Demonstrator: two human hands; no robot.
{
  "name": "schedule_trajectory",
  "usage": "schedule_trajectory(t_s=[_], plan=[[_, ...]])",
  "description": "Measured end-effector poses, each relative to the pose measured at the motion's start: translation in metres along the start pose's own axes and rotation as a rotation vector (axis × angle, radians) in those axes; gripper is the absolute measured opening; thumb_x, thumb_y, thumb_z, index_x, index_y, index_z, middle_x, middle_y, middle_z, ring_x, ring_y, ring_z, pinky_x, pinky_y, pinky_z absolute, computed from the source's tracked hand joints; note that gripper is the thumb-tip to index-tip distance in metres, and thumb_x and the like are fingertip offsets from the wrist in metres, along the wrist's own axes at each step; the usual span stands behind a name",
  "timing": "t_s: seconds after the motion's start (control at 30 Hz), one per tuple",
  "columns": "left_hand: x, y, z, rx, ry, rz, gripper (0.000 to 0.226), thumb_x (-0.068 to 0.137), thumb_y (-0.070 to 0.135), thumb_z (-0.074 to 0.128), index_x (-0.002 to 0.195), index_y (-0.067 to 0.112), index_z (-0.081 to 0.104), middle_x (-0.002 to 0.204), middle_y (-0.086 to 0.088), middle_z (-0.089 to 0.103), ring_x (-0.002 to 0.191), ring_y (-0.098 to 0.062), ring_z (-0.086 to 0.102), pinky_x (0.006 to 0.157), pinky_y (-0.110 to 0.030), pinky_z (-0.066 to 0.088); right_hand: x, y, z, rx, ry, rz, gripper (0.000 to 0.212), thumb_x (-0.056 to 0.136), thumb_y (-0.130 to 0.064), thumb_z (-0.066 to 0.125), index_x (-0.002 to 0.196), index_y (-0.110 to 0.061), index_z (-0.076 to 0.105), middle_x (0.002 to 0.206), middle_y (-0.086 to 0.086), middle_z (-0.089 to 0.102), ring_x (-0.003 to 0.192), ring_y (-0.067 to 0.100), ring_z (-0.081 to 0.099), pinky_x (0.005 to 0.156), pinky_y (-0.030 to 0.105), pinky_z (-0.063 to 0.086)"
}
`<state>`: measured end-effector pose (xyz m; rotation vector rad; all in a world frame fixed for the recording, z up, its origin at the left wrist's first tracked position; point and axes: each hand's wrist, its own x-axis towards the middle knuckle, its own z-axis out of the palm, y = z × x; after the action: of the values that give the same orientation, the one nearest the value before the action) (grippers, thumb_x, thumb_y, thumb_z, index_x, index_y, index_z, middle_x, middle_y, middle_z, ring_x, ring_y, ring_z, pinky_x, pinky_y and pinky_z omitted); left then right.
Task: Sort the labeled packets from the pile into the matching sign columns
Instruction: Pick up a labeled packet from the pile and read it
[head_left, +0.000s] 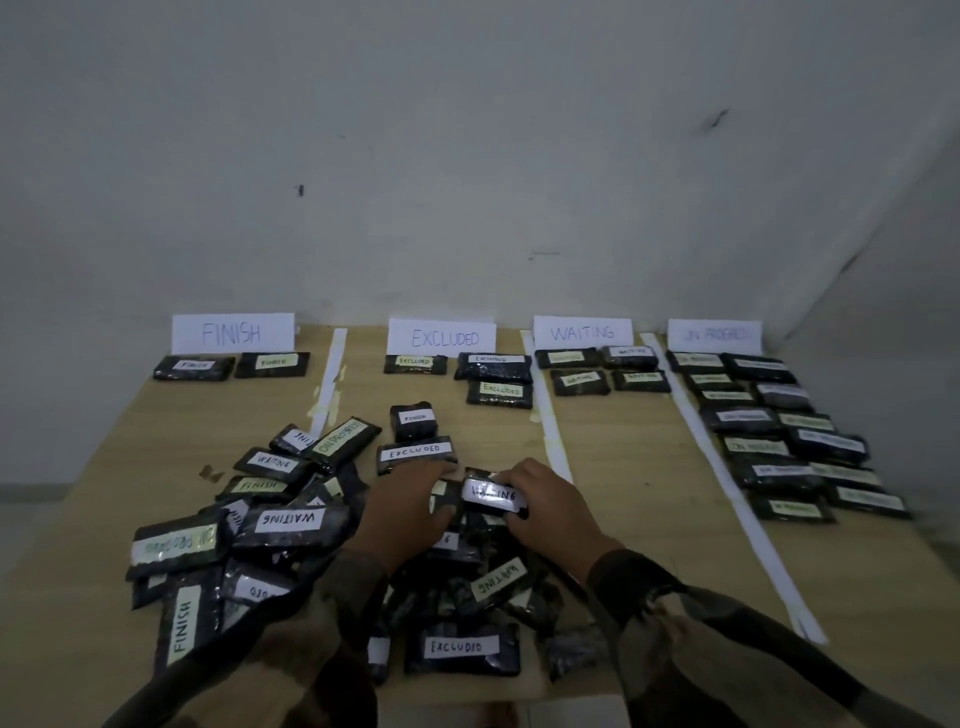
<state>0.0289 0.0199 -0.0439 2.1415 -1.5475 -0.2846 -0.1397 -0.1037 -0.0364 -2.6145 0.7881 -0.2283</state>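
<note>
Signs: four at the desk's (634, 525) far edge: FINISH sign (232, 333), EXCLUDED sign (442, 338), WAITING sign (583, 332), ON PROGRESS sign (715, 335).
Sorted packets: two under FINISH, three under EXCLUDED, four under WAITING; more than ten under ON PROGRESS, blurred.
Pile (291, 525): near side, left of centre.
Right hand (550, 512): grips WAITING packet (493, 496) over the pile.
Left hand (405, 517): fingers curled round neighbouring packet (439, 488).

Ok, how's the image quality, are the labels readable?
Head view: dim, flat light, no glare; wide-angle stretch toward the edges; the ON PROGRESS sign and far-right packets smear; the FINISH sign reads clearly, the WAITING packet in the right hand slightly blurred.
</note>
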Motion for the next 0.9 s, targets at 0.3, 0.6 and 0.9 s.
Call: schedule_trajectory(t_s=[0.3,0.6,0.9], plan=[[0.046,0.046,0.026,0.005,-0.082,0.117,0.052,0.076,0.036,0.059,0.125,0.019,0.055,0.118,-0.003,0.060,0.108,-0.024,0.056,0.090,-0.034,0.045,-0.020,0.065,-0.036,-0.058,0.042,0.184,0.041,0.083,-0.017,0.056,0.124,-0.019,0.056,0.112,0.004,0.050,0.103,0.021,0.049,0.069,0.028,0.040],[0.121,0.100,0.071,0.084,-0.130,0.153,0.053,0.077,0.043,0.053,0.125,0.021,0.055,0.122,-0.002,0.058,0.111,-0.024,0.055,0.091,-0.039,0.045,-0.004,0.159,-0.075,-0.093,0.068,0.268,0.044,0.081,-0.016,0.056,0.125,-0.018,0.056,0.114,0.003,0.052,0.107,0.022,0.047,0.073,0.028,0.040],[0.182,0.131,0.127,0.131,-0.141,0.112,0.053,0.081,0.037,0.063,0.130,0.020,0.050,0.133,-0.002,0.052,0.122,-0.020,0.048,0.100,-0.037,0.040,0.039,0.247,-0.095,-0.133,0.057,0.270,0.045,0.082,-0.015,0.057,0.126,-0.020,0.057,0.114,0.004,0.056,0.107,0.024,0.049,0.082,0.035,0.044]])
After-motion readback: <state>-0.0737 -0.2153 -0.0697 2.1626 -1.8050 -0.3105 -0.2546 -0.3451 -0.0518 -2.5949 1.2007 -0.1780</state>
